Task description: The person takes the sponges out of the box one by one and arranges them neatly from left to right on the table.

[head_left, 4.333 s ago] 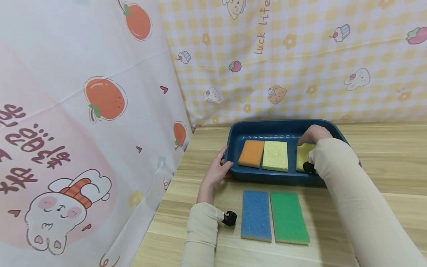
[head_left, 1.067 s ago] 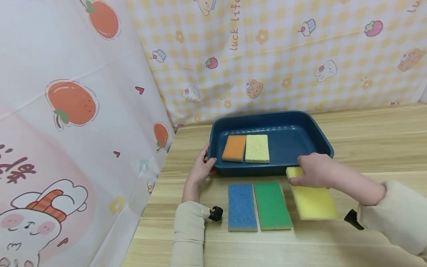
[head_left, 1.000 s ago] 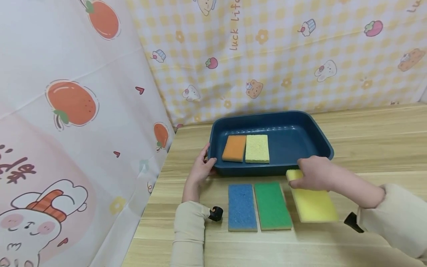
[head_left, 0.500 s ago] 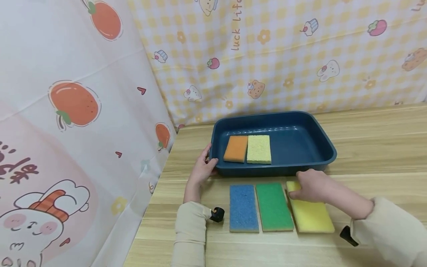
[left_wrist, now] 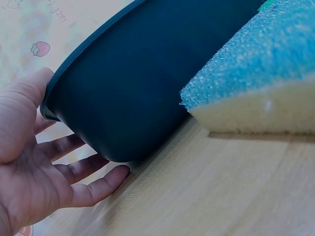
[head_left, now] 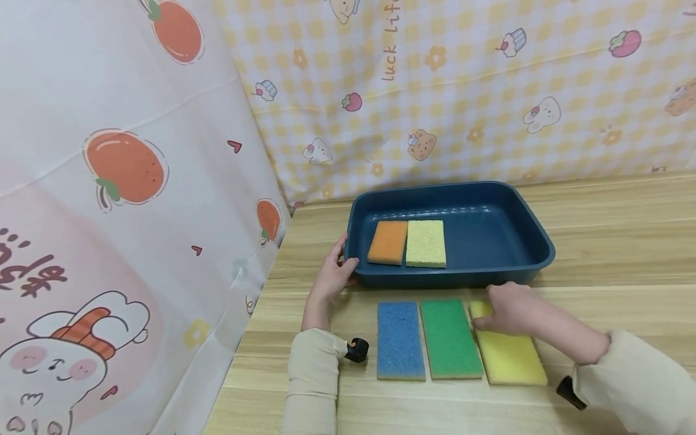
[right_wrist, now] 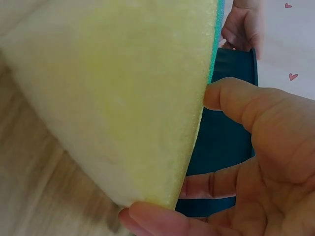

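Note:
A dark blue rectangular tray (head_left: 489, 235) stands near the back of the wooden table. At its front left corner my left hand (head_left: 328, 278) grips it, thumb at the rim and fingers along the outer wall; the left wrist view shows this hand (left_wrist: 44, 172) from below. A yellow sponge (head_left: 513, 359) lies at the right end of a row in front of the tray. My right hand (head_left: 513, 311) pinches its upper end between thumb and fingers, as the right wrist view of the sponge (right_wrist: 123, 98) also shows. Beside it lie a green sponge (head_left: 451, 341) and a blue sponge (head_left: 400, 341).
Inside the tray's left half are an orange sponge (head_left: 388, 243) and a pale yellow sponge (head_left: 426, 243), side by side. A printed curtain (head_left: 462, 109) hangs close behind the tray, and another (head_left: 163, 241) runs along the table's left edge.
The yellow sponge came out of the tray's right side in my right hand and was lowered onto the table right of the green one. My left hand stayed at the tray corner.

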The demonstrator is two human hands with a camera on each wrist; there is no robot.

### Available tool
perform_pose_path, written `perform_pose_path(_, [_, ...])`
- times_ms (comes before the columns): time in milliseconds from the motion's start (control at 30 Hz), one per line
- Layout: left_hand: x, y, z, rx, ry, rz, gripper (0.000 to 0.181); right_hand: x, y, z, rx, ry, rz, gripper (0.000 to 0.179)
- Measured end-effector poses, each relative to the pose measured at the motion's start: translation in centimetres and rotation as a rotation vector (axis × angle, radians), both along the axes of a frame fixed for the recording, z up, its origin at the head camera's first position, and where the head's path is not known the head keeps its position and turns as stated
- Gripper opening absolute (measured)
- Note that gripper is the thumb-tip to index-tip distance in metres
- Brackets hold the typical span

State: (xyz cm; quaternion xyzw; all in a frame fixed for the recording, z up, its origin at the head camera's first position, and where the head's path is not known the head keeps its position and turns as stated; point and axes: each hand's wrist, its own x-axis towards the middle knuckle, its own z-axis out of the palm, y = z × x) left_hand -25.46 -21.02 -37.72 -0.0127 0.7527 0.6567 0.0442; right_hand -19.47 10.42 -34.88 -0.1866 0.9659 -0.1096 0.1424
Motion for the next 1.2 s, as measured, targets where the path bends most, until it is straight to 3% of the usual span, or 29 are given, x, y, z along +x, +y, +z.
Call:
perform_pose_path(633, [-0.3, -0.2, -0.3, 0.007, -0.005, -0.003, 0.062, 0.4, 0.3, -1.0, -0.062, 0.107, -0.021, 0.053])
perform_pose_path(867, [-0.2, -0.2, -0.3, 0.001, 0.0, -0.006, 0.062, 0.2, 0.6, -0.9, -0.053, 0.116, -0.009, 0.06])
perform_pose_path(1033, [0.0, -0.1, -0.1, -0.005, -0.006, -0.005, 0.062, -0.1, 0.3, 0.7, -0.034, 0.18, -0.002, 0.057])
perform_pose_path(1200, [-0.1, -0.3, -0.1, 0.005, 0.001, -0.013, 0.062, -1.8, -1.2, 4.7, -0.037, 0.189, 0.017, 0.053])
